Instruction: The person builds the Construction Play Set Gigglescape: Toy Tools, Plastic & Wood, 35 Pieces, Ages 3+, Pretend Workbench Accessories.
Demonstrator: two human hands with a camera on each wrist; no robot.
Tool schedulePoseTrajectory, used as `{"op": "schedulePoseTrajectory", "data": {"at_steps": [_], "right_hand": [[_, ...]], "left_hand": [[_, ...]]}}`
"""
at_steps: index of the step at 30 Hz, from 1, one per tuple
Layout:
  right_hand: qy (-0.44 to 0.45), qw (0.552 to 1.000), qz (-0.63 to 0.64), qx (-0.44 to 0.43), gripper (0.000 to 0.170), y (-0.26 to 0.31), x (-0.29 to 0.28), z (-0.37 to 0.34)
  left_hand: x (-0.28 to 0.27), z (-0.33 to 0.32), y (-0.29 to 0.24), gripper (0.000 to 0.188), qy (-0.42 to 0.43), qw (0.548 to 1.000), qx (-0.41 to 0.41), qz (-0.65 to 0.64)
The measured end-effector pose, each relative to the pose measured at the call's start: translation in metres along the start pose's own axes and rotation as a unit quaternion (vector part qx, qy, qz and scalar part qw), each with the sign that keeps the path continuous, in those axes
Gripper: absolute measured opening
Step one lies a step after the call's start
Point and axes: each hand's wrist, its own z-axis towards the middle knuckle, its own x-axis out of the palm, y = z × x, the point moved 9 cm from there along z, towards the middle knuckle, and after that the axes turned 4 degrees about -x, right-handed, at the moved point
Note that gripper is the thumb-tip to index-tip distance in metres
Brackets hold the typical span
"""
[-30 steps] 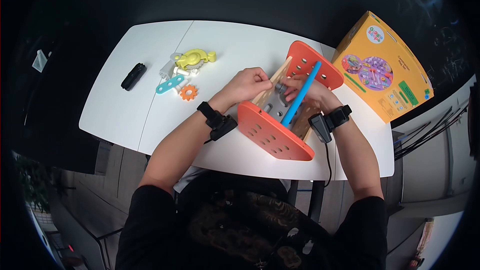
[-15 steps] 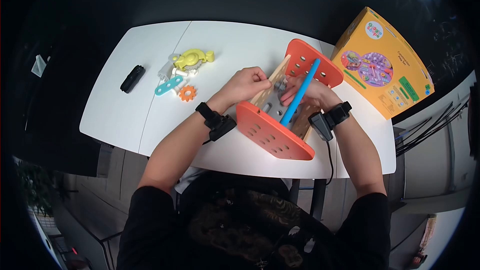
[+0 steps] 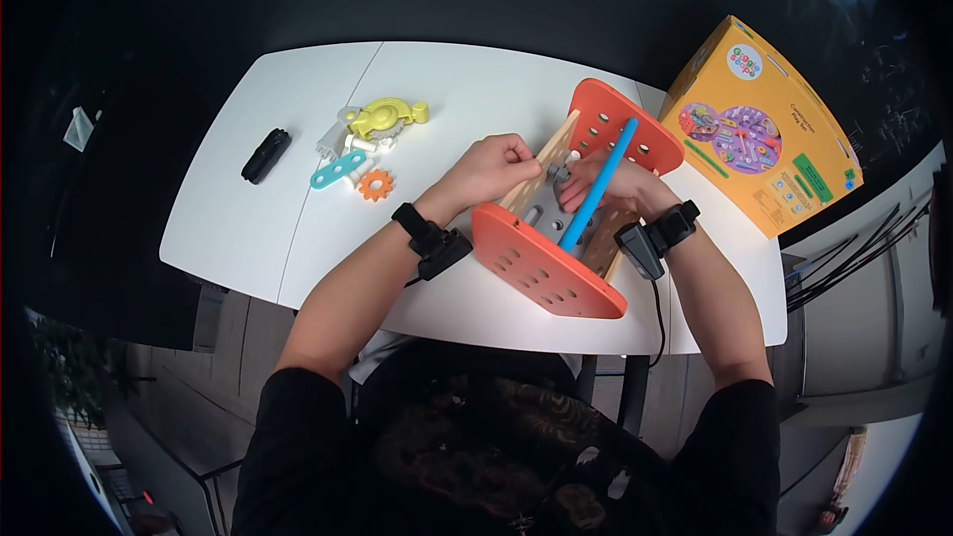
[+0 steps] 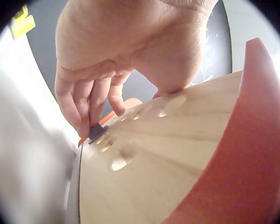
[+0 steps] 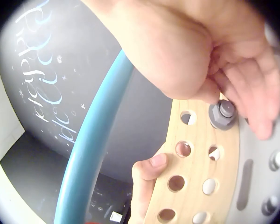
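A toy toolbox (image 3: 546, 273) with orange ends, holed wooden sides and a blue handle bar (image 3: 601, 184) stands tilted on the table. My left hand (image 3: 488, 167) is at the outside of one wooden panel (image 4: 172, 144). Its fingertips hold a grey bolt head (image 4: 98, 133) there, and the thumb rests on the panel's edge. Reaching under the handle, my right hand (image 3: 613, 179) has thumb and finger about a grey hex nut (image 5: 219, 120) on the panel's inner face. The bolt's threaded end (image 5: 227, 107) pokes through the nut. Its other fingers stretch over the grey slotted floor (image 5: 256, 172).
Left on the white table (image 3: 248, 218) lie a yellow toy saw (image 3: 387, 117), a turquoise strip (image 3: 338, 170), white screws (image 3: 365, 143), an orange gear (image 3: 375, 186) and a black case (image 3: 266, 156). A yellow box (image 3: 764, 129) stands at the right.
The right hand's fingers have shifted about the nut, loosening and closing again near it. The left hand and the toolbox stay in place.
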Motion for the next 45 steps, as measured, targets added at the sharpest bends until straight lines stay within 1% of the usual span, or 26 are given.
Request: {"op": "schedulePoseTrajectory", "data": {"at_steps": [1,5,7,8,10,13,14,16,20,22,26,28,32,35,40,41,43,44,45], "right_hand": [[0.006,1.000,0.007,0.019,0.024,0.000,0.003,-0.004],[0.013,0.999,0.030,0.006,0.021,0.008,0.008,-0.012],[-0.009,0.997,0.074,0.002,0.019,0.004,0.004,-0.008],[-0.009,0.997,0.074,0.002,0.019,0.000,0.002,-0.005],[0.015,0.999,0.027,-0.038,0.022,0.002,0.004,-0.001],[0.006,0.999,0.010,-0.032,0.026,0.000,0.002,-0.003],[0.005,0.999,0.010,-0.032,0.026,0.001,0.001,-0.002],[0.015,0.999,0.035,0.002,0.029,-0.003,0.001,0.000],[0.017,0.998,0.057,0.007,0.029,0.004,0.006,-0.009],[-0.013,0.998,0.062,0.004,0.031,0.011,0.006,-0.016],[-0.002,0.999,0.032,-0.016,0.029,0.000,0.003,0.001],[0.012,0.998,0.038,-0.046,0.026,0.002,0.005,0.001],[-0.001,0.999,0.022,-0.033,0.024,0.003,0.002,-0.002],[0.004,1.000,0.005,-0.008,0.029,-0.003,0.000,0.000],[0.027,0.998,0.050,0.020,0.039,-0.008,0.004,0.000],[0.028,0.998,0.048,0.020,0.039,-0.009,0.004,-0.001],[0.028,0.997,0.074,-0.015,0.040,-0.001,0.006,-0.004],[0.028,0.997,0.073,-0.015,0.040,0.001,0.008,-0.004],[0.015,0.999,0.024,-0.017,0.038,0.003,0.008,-0.004]], "left_hand": [[0.000,0.001,0.001,0.024,0.001,1.000,-0.006,0.011],[0.001,0.000,0.000,0.024,0.000,1.000,0.005,0.002],[0.001,-0.001,-0.002,0.025,0.002,1.000,0.012,-0.015],[0.001,-0.001,-0.002,0.025,0.002,1.000,0.012,-0.015],[0.000,-0.001,-0.001,0.025,0.001,1.000,0.003,-0.004],[0.000,-0.001,-0.001,0.024,0.001,1.000,0.002,-0.004],[0.000,-0.001,-0.002,0.024,0.001,1.000,0.002,-0.003],[0.001,-0.001,-0.002,0.024,0.003,1.000,-0.004,-0.002],[0.001,-0.002,-0.005,0.024,0.000,1.000,0.005,0.006],[0.000,-0.002,-0.004,0.024,-0.001,1.000,-0.002,0.009],[0.000,-0.002,-0.002,0.024,0.001,1.000,-0.002,0.000],[0.000,-0.003,-0.003,0.024,-0.003,1.000,0.005,-0.003],[0.000,-0.001,-0.001,0.024,-0.004,1.000,-0.002,0.004],[0.000,-0.002,-0.002,0.023,-0.006,1.000,0.002,-0.007],[0.001,-0.001,-0.002,0.023,-0.001,1.000,0.008,-0.007],[0.001,-0.001,-0.002,0.023,-0.003,1.000,0.007,-0.008],[0.001,-0.002,-0.003,0.023,-0.002,1.000,0.012,-0.015],[0.000,-0.003,-0.004,0.023,-0.003,1.000,0.012,-0.016],[0.000,-0.003,-0.004,0.023,-0.001,1.000,0.008,-0.011]]}}
